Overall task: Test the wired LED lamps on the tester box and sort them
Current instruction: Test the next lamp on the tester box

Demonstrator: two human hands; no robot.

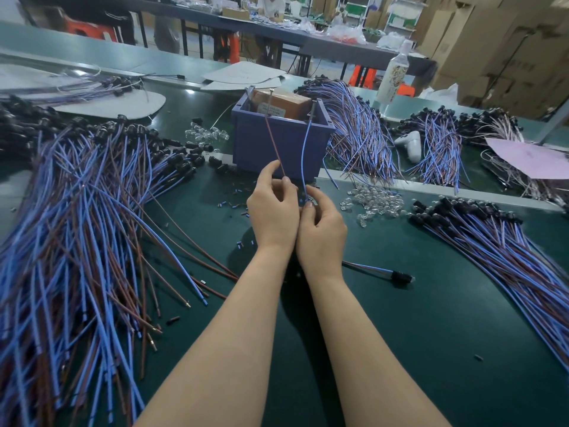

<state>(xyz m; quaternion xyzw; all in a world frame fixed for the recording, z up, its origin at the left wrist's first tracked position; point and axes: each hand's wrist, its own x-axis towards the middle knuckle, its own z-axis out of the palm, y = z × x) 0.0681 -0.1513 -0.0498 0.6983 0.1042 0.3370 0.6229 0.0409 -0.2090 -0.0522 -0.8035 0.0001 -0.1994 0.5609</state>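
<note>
Left hand [272, 208] fingers pinch the brown wire [274, 143], right hand [321, 223] fingers pinch the blue wire [303, 155]; both leads run up and away to the tester box [286, 101] contacts just beyond

Desk [400, 334] is dark green, and the box [277, 143] near its far edge is purplish blue with an orange-brown unit [286, 100] inside. Brown wire [272, 140] and blue wire [303, 155] match the heap [77, 211] along the left edge, black sockets [129, 131] on that one. Pink sheet [529, 158] at the right edge.
</note>
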